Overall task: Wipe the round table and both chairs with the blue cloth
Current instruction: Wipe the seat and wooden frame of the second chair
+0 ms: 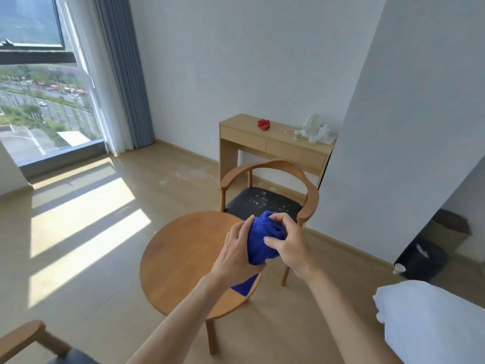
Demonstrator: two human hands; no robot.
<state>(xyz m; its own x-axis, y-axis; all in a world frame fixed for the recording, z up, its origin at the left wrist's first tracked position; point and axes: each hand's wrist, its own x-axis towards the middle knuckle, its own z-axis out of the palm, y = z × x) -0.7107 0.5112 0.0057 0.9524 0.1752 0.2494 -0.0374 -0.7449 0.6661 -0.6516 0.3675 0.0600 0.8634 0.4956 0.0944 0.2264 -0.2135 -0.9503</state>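
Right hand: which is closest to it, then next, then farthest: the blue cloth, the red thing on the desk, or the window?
From the right hand:
1. Blue cloth, held in both hands.
2. Red thing, on the desk behind the chair.
3. Window, far across the room on the left.

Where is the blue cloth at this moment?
In the head view the blue cloth is bunched between the left hand and the right hand, held above the right edge of the round table, in front of the far chair.
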